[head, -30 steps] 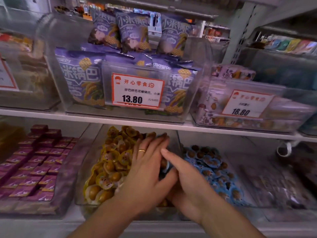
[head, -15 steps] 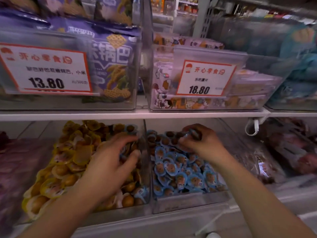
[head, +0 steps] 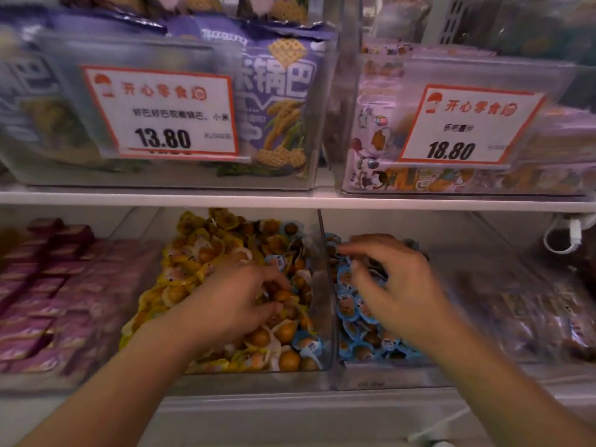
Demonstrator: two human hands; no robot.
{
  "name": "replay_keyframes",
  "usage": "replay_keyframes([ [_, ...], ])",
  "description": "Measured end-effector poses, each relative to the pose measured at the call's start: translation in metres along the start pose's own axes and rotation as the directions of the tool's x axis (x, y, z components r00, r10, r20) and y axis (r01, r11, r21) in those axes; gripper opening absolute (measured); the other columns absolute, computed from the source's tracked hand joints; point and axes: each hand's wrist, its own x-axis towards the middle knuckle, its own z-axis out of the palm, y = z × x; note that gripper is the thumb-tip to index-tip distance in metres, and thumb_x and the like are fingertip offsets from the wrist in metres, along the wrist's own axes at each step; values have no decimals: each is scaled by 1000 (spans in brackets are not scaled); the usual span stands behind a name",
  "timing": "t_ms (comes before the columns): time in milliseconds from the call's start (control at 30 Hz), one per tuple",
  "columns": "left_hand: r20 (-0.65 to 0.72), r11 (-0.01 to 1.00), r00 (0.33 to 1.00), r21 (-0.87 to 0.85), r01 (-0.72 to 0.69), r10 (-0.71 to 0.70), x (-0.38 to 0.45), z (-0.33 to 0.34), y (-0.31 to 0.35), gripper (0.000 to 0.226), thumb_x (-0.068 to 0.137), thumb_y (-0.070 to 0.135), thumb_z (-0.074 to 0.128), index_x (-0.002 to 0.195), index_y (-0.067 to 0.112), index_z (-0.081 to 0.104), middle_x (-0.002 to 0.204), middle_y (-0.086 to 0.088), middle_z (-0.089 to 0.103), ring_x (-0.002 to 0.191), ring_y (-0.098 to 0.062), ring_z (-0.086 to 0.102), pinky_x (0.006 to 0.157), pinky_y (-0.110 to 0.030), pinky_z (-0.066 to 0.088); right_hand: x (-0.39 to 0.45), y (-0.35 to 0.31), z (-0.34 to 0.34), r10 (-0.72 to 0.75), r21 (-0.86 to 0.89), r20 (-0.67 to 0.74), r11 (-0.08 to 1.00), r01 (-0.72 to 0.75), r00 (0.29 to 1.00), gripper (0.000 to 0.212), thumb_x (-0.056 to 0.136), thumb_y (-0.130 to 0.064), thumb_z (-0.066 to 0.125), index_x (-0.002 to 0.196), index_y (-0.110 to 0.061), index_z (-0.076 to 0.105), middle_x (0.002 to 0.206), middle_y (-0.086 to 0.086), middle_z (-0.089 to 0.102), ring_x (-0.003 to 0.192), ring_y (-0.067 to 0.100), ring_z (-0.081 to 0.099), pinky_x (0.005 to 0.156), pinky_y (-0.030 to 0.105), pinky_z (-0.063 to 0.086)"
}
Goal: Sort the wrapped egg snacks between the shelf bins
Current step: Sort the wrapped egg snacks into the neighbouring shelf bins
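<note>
Shelving: two white shelf boards [head: 290, 199] run across my view, with clear plastic bins above and below the upper board.
Upper bins: purple rice-cracker bags [head: 280, 101] behind a red-bordered price card reading 13.80 [head: 161, 112]; beside it a bin of cartoon-printed packs behind a second red-bordered card reading 18.80 [head: 467, 124].
Left egg bin: clear bin of yellow-wrapped brown egg snacks [head: 180, 279], with a few blue-wrapped egg snacks [head: 308, 345] mixed in along its right side.
Right egg bin: clear bin of blue-wrapped eggs [head: 351, 304], just beside the yellow one.
Edges: a thin clear plastic divider wall [head: 327, 285] stands between the two egg bins; the upper shelf board hangs low over both, leaving only a narrow slot for my hands.
My left hand [head: 235, 304]: down in the yellow bin, fingers curled into the pile; it covers what it touches, so I cannot tell whether it grasps anything.
My right hand [head: 396, 285]: over the blue bin, fingers bent and blurred; I cannot tell whether it holds a snack.
Neighbours: flat pink-purple packets [head: 48, 301] fill the bin to the left; dark wrapped packs [head: 532, 317] to the right are smeared.
Cut off: bag tops at the top edge, both forearms at the bottom edge.
Orientation: the eggs lie jumbled, their long axes pointing every way.
</note>
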Motion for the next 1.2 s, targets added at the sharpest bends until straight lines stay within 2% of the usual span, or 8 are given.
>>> replay_keyframes([
  [100,-97,987,995,-160,-11,-5,-7,-8,-4,27,80,39,68,107,39,66,104,16,67,96,-3,62,87,-31,51,-6,-19,23,-180,-96,162,976,197,970,25,91,-24,61,113,-19,73,116,-7,65,128,9,49,108,26,40],
  [200,-197,960,978,-279,15,-73,-15,-16,-14,26,82,32,75,100,46,64,102,23,68,96,5,62,86,-21,51,-4,-27,31,-149,-88,174,982,166,973,26,92,-21,64,117,-19,71,120,-7,66,136,11,44,115,40,35],
  [333,-281,847,946,-532,-10,-165,-19,-25,-8,24,83,43,73,106,43,69,97,27,71,92,8,66,79,-17,54,3,-37,37,-106,-5,250,994,110,963,45,92,-42,56,136,-34,51,130,-13,59,128,5,47,118,35,30],
  [433,-299,980,954,-198,-32,-29,-20,-27,-8,28,83,40,66,111,40,64,99,28,66,97,8,61,87,-22,50,8,-36,43,-101,-130,323,980,150,941,53,91,-42,59,142,-31,49,137,-7,58,136,11,41,124,33,13],
  [533,-157,997,988,83,9,4,-24,-26,-13,33,82,37,58,114,35,65,116,12,62,106,-18,59,97,-38,41,10,-32,47,-97,-185,318,969,162,943,41,92,-28,61,133,-24,62,133,-4,62,140,11,37,124,38,12],
  [700,-217,1000,976,24,-8,14,-18,-24,-9,46,84,56,40,67,30,74,113,17,65,112,-15,54,100,-42,36,11,-29,51,-83,-88,233,990,106,969,34,88,-15,63,120,-23,71,125,-2,65,133,9,45,120,40,27],
  [967,-21,975,1000,224,5,0,-2,-3,-4,49,87,62,53,131,42,50,129,13,52,131,-17,38,117,-40,16,19,-13,36,97,151,-81,985,-84,992,26,90,-7,60,96,-28,75,99,-18,72,96,-7,64,83,7,47],
  [1200,80,996,997,94,-4,-4,8,-20,-12,27,73,65,68,89,44,62,113,19,50,118,-11,37,110,-39,26,11,-11,41,-51,38,-15,998,52,999,20,87,-10,58,95,-14,76,103,-5,66,110,2,55,95,6,37],
])
